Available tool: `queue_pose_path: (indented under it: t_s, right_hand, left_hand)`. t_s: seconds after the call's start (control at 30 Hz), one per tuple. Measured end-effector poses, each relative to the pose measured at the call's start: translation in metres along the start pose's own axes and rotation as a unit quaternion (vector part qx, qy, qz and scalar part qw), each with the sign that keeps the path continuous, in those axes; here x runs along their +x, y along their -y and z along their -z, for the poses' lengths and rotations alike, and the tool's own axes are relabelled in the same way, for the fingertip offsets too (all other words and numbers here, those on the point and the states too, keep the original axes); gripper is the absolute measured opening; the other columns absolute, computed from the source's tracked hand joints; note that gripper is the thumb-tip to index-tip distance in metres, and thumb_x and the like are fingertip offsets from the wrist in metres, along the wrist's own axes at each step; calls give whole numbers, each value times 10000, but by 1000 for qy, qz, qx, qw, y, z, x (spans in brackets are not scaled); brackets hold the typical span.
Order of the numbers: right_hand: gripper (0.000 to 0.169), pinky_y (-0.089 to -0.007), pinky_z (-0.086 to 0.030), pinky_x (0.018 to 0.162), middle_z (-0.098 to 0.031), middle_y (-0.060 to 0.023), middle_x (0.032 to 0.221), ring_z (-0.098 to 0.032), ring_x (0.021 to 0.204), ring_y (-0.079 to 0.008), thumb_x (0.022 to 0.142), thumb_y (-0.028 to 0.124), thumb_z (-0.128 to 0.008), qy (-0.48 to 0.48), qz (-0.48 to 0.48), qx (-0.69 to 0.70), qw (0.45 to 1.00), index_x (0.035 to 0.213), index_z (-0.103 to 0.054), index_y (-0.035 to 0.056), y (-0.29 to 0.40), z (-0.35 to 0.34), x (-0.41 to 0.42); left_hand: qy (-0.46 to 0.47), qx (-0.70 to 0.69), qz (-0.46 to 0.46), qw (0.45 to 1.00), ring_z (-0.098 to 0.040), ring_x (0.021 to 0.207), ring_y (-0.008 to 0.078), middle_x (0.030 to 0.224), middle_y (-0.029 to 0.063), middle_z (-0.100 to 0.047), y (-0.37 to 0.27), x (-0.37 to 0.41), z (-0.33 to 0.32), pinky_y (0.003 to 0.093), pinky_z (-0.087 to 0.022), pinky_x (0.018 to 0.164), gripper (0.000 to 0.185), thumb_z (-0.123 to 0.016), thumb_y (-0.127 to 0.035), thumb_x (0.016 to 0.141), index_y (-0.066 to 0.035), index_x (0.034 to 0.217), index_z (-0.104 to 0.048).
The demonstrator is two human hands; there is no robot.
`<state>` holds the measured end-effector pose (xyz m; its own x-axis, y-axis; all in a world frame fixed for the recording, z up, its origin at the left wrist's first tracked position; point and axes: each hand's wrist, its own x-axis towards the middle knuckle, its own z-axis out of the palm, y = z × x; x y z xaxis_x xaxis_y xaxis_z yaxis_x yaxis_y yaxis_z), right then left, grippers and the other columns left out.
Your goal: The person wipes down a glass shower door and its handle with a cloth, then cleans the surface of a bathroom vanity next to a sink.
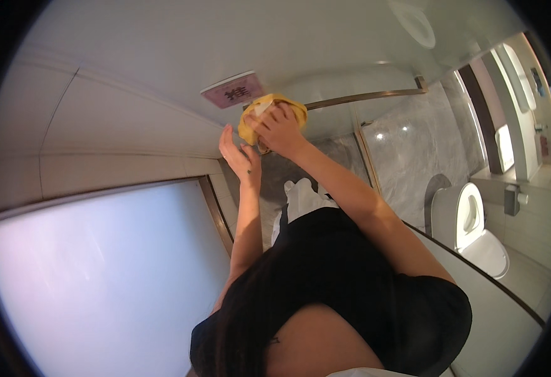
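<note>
A crumpled yellow cloth (295,104) lies under my right hand (278,129), whose curled fingers grip it at the left end of a metal bar handle (365,98). Something pale shows in the cloth's folds, too small to tell. Just left of the cloth is my left hand (240,158), raised with fingers apart and holding nothing. Behind both hands stands a pale glass or glossy panel (304,37). On it, above the cloth, is a pink sign (233,89) bearing writing.
A white toilet (454,212) with its lid folded down stands at the right, near a toilet paper holder (512,200). Grey marble-look floor (407,146) lies between. A frosted glass pane (115,273) in a dark frame fills the lower left, below a tiled wall (91,118).
</note>
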<state>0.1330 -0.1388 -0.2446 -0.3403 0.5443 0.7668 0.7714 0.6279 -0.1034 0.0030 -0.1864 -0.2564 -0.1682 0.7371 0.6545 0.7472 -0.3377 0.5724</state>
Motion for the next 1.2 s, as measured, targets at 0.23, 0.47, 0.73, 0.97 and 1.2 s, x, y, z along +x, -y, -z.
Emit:
queue_pose_path:
  t_s: [0.23, 0.47, 0.73, 0.97, 1.2]
  right_hand:
    - [461, -412, -386, 935, -546, 36, 991, -512, 986, -194, 741, 243, -668, -2, -5, -65, 998, 1197, -608, 262, -46, 34, -27]
    - [631, -445, -364, 960, -561, 32, 986, -519, 1031, -213, 606, 214, -719, -18, -25, -117, 993, 1222, -594, 268, -124, 80, -67]
    - [610, -427, -366, 968, -573, 44, 1024, -515, 992, -224, 652, 209, -648, -2, -34, -130, 991, 1255, -601, 285, -225, 148, -105]
    - [646, -461, -358, 997, -566, 43, 1252, -493, 1075, -253, 627, 154, -649, 24, 21, -124, 992, 1263, -589, 253, -305, 184, -134]
    - [505, -448, -386, 992, -580, -25, 1222, -506, 1061, -276, 700, 104, -611, -70, -109, -2, 992, 1203, -608, 142, -289, 172, -132]
  left_hand:
    - [33, 70, -105, 991, -455, 1228, 365, 1326, 189, -491, -33, 6, -37, 511, -283, 1066, 543, -477, 5, 768, 38, 1310, -450]
    - [68, 88, -88, 990, -442, 1276, 309, 1310, 148, -513, -75, 7, -77, 500, -219, 1104, 559, -494, -11, 738, 13, 1296, -476]
    - [101, 116, -131, 979, -452, 1264, 247, 1289, 81, -539, -113, 2, -117, 479, -188, 1107, 545, -501, -27, 711, -20, 1255, -531]
    - [85, 181, -104, 974, -480, 1206, 216, 1217, 34, -576, -120, 1, -127, 499, -176, 1104, 525, -528, -46, 695, -75, 1218, -568]
    - [66, 210, -97, 971, -485, 1192, 236, 1187, 49, -585, -114, -4, -136, 507, -188, 1106, 480, -540, -45, 695, -73, 1173, -581]
